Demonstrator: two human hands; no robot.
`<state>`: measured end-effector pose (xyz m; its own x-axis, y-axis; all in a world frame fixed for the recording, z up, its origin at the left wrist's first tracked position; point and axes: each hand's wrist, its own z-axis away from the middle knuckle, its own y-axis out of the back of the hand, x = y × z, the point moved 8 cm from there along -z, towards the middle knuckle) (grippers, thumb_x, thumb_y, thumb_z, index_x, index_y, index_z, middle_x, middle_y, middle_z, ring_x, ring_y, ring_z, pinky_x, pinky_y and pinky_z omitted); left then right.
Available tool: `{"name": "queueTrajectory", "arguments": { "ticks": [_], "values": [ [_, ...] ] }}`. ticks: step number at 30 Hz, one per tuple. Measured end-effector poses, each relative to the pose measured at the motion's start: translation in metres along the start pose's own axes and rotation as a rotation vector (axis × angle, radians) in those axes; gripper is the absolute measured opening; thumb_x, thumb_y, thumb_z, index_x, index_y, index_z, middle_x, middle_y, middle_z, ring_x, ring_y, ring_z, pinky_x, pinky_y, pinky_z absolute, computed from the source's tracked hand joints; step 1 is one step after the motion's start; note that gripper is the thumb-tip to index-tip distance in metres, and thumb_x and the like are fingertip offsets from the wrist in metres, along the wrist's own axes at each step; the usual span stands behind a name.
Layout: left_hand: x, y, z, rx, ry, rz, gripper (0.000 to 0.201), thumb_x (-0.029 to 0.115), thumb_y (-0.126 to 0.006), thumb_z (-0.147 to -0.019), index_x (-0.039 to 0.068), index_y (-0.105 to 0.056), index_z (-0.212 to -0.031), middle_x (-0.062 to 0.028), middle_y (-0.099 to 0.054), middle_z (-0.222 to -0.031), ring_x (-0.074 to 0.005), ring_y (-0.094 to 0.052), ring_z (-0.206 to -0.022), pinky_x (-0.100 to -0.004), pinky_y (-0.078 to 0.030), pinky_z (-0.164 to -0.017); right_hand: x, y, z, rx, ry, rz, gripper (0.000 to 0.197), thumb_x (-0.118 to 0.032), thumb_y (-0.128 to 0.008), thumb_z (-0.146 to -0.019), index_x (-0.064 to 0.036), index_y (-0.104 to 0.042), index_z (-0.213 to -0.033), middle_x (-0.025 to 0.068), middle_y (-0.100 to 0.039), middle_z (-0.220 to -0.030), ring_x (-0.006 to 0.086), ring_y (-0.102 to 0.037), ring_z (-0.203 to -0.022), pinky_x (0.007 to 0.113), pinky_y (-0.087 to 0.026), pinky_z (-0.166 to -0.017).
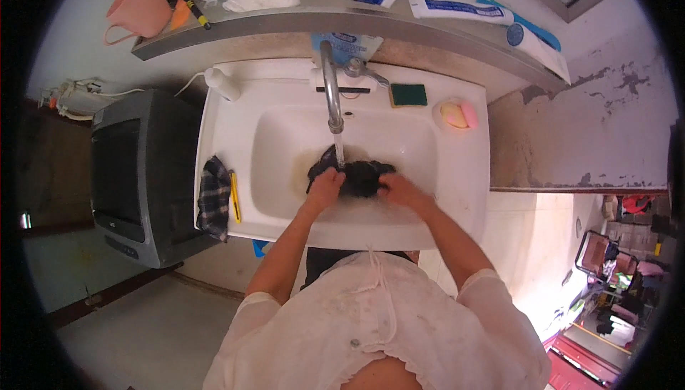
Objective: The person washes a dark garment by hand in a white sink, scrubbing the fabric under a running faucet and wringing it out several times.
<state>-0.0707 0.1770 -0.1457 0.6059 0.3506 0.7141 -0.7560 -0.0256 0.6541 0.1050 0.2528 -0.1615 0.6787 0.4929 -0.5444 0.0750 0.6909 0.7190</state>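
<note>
In the white sink [275, 161] lies a wet, bunched black cloth [362, 177]; its exact kind does not show. My left hand [329, 184] grips its left part with fingers closed, just below the running water. On the other side, my right hand [399, 189] holds the cloth's right edge, fingers bent round it. A curved metal faucet [330, 90] pours a stream onto the cloth between them. Murky water surrounds the cloth in the basin. My fingertips are partly hidden by the cloth.
A green sponge [408, 95] and a soap dish [457, 114] with soap sit on the back rim. At left are a white bottle [222, 84], checked cloth [214, 197], yellow cutter [235, 197] and grey washing machine [146, 176]. A metal shelf [278, 24] holds tubes and a pink mug [140, 6].
</note>
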Motion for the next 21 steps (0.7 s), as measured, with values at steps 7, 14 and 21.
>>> {"name": "queueTrajectory", "arguments": {
  "ticks": [7, 14, 21],
  "values": [
    [0.071, 0.051, -0.012, 0.371, 0.014, 0.393, 0.027, 0.027, -0.049, -0.088, 0.001, -0.047, -0.079, -0.0174, -0.052, -0.068, -0.0295, -0.048, -0.061, -0.0376, -0.039, -0.058, -0.005, 0.165, 0.023, 0.413, 0.197, 0.385, 0.020, -0.004, -0.052, -0.075, -0.0056, -0.057, -0.094, 0.0120, -0.051, -0.095, 0.0295, -0.051, -0.088, 0.041, -0.044, -0.077],
    [0.083, -0.042, 0.020, -0.294, -0.200, 0.138, 0.030, 0.029, -0.049, -0.087, 0.000, -0.049, -0.079, -0.0205, -0.054, -0.073, -0.0381, -0.052, -0.072, -0.0428, -0.041, -0.063, -0.010, 0.053, 0.076, -0.071, 0.073, 0.722, 0.009, -0.010, -0.055, -0.068, -0.0076, -0.064, -0.070, 0.0096, -0.058, -0.090, 0.0243, -0.056, -0.083, 0.037, -0.043, -0.067],
    [0.051, -0.010, 0.052, -0.386, -0.195, -0.054, 0.032, 0.030, -0.045, -0.087, -0.001, -0.051, -0.078, -0.0214, -0.056, -0.081, -0.0392, -0.052, -0.080, -0.0454, -0.041, -0.070, -0.068, 0.032, 0.093, 0.063, -0.075, 0.123, 0.016, -0.013, -0.055, -0.073, -0.0024, -0.060, -0.083, 0.0130, -0.056, -0.087, 0.0307, -0.057, -0.081, 0.040, -0.046, -0.071]
  ]
}}
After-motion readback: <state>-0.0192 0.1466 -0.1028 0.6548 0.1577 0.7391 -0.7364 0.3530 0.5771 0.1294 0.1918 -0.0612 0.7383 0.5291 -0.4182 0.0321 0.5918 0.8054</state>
